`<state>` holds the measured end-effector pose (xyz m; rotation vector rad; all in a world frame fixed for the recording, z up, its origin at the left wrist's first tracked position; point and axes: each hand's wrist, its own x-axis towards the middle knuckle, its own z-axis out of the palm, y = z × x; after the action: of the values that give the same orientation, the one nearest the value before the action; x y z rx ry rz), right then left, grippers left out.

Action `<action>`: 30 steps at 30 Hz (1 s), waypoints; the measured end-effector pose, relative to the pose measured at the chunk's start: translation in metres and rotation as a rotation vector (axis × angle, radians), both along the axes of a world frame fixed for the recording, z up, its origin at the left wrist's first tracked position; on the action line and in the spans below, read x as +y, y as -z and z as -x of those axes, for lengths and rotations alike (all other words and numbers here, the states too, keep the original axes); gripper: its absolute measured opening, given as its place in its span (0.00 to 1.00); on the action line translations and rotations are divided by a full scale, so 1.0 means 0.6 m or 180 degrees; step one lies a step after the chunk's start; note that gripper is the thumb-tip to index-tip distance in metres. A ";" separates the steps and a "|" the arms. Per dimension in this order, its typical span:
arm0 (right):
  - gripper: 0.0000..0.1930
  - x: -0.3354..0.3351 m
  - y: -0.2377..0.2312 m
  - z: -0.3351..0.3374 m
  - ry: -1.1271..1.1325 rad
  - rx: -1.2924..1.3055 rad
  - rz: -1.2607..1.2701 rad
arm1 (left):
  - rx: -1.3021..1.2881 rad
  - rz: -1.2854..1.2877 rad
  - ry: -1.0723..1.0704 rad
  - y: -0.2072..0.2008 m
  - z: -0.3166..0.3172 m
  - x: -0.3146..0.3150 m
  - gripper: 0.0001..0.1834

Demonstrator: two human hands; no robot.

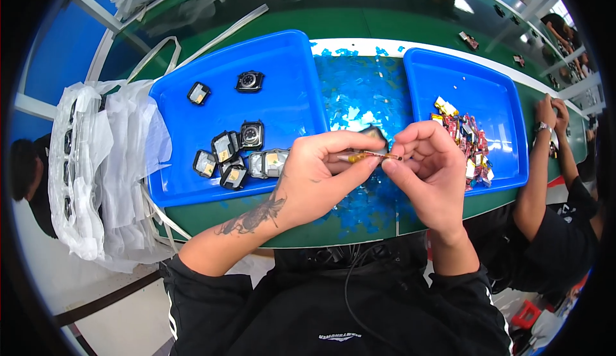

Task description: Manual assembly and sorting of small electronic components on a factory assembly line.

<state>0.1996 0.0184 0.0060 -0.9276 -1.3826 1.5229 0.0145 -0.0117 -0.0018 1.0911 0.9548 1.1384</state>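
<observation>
Between both hands is a small electronic part with gold tape and a thin reddish strip (367, 156), pinched by thumb and fingers. My left hand (324, 170) grips its left end, and my right hand (431, 170) pinches the right end of the strip. Just beyond the fingertips is a dark watch case (372, 134), partly hidden by my left hand; whether a finger touches it I cannot tell. The blue tray on the left (292, 54) holds several black watch cases (251, 134). In the blue tray on the right (507, 99) lies a heap of small red, gold and white parts (471, 141).
Blue film scraps (359, 86) cover the green table between the trays. White packing sheets (112, 163) hang at the left. Beyond the table's white ledge runs a dark green conveyor belt (385, 25). At the right, another person's hands (552, 115) work close by.
</observation>
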 end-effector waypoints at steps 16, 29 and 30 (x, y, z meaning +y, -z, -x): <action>0.21 0.038 -0.031 -0.001 -0.0108 -0.1091 -0.0284 | 0.0371 -0.0640 0.0064 0.010 0.005 0.006 0.21; 0.21 0.011 0.000 0.036 0.0253 -0.1384 -0.0938 | 0.0049 -0.0264 -0.0349 0.010 0.000 0.004 0.27; 0.21 0.012 0.000 0.040 0.0215 -0.1386 -0.0954 | 0.0166 -0.0096 -0.0282 0.008 0.006 0.003 0.28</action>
<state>0.1755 0.0257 0.0060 -1.1414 -1.8073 1.0577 0.0109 -0.0100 -0.0067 1.1167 1.0384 1.2048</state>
